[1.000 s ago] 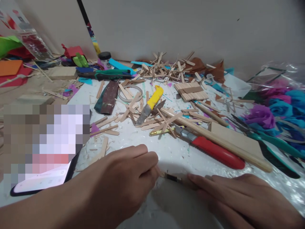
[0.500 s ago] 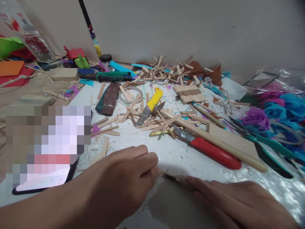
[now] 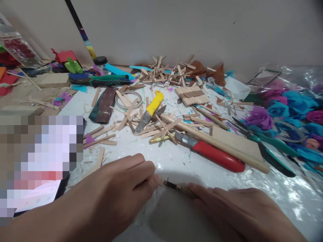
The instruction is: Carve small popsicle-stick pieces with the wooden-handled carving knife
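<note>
My left hand [image 3: 121, 191] is closed in a pinch at the lower middle, on a small pale wooden stick [image 3: 160, 182] whose end just shows past the fingertips. From the right, my right hand [image 3: 232, 205] is closed around a slim tool with a dark metal front part [image 3: 172, 185], its fingers stretched along it. The tool's front meets the stick, low over the white work surface [image 3: 176, 164]. Most of the tool's handle is hidden under my fingers. A red-handled utility knife [image 3: 217, 156] lies just beyond both hands.
Behind lie a yellow utility knife [image 3: 150, 109], a long wooden rod [image 3: 227, 148], green-handled scissors [image 3: 272, 154] and heaped craft sticks [image 3: 171, 74]. A phone [image 3: 60, 191], partly blurred, lies on the left. Blue and purple paper flowers [image 3: 261, 116] sit at the right.
The whole scene has shifted left in view as my head turned slightly right. Both hands keep their hold, and slightly more of the tool's dark metal part shows.
</note>
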`<state>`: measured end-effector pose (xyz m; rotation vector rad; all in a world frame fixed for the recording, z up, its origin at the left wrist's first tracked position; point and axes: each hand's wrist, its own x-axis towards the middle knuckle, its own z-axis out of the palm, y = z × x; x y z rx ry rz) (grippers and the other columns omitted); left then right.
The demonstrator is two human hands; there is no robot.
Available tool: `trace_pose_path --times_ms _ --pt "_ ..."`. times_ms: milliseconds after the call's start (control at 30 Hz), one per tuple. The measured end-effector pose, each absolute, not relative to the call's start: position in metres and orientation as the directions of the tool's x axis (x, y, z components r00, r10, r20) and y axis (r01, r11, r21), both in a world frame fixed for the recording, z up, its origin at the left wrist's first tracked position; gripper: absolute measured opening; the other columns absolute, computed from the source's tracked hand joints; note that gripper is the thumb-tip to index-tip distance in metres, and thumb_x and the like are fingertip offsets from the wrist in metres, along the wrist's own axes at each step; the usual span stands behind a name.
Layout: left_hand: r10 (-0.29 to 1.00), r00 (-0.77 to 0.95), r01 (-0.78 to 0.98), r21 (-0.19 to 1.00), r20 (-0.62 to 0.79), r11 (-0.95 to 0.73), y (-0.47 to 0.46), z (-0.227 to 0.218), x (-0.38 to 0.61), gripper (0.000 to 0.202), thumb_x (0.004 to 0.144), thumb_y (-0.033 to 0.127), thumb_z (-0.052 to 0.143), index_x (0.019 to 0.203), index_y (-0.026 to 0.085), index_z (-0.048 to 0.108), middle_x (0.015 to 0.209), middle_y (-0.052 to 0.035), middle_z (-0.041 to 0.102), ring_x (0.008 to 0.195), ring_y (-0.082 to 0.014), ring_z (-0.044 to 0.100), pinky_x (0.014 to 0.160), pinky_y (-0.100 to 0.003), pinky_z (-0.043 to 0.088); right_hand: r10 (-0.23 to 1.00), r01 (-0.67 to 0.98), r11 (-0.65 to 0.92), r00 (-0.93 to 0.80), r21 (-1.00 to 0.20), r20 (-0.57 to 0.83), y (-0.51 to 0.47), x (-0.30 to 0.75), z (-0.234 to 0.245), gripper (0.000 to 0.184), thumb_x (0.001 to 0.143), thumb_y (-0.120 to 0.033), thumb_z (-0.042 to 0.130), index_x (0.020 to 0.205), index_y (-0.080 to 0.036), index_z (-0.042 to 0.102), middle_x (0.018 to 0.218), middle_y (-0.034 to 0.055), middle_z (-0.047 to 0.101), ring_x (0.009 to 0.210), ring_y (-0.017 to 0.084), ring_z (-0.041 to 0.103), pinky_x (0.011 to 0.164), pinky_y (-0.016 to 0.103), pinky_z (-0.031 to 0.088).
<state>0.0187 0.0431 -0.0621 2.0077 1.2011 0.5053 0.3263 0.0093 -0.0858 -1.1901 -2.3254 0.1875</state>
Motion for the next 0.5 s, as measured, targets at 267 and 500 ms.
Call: trace_pose_path --times_ms 267,500 --pt "0.844 0.534 0.596 0.685 0.051 -0.419 0.044 -0.071 0.011 0.031 0.118 0.024 0.057 0.087 0.025 0.059 0.082 0.0062 0.064 0.072 -0.0109 0.060 0.060 -0.024 0.040 0.766 0.627 0.642 -0.552 -0.442 0.329 0.034 0.337 -0.070 0.029 0.124 -0.039 0.049 0.131 -0.034 0.078 0.077 -0.0040 0.089 0.044 0.018 0.077 0.040 0.026 0.055" --pt "0.832 0.551 0.646 0.593 0.074 -0.480 0.047 -0.074 0.012 0.030 0.118 0.025 0.055 0.091 0.026 0.066 0.085 0.0050 0.067 0.072 -0.0121 0.065 0.061 -0.022 0.047 0.751 0.635 0.659 -0.578 -0.403 0.319 0.039 0.331 -0.070 0.040 0.124 -0.045 0.045 0.109 -0.035 0.081 0.067 -0.0048 0.086 0.037 0.017 0.073 0.034 0.022 0.052"
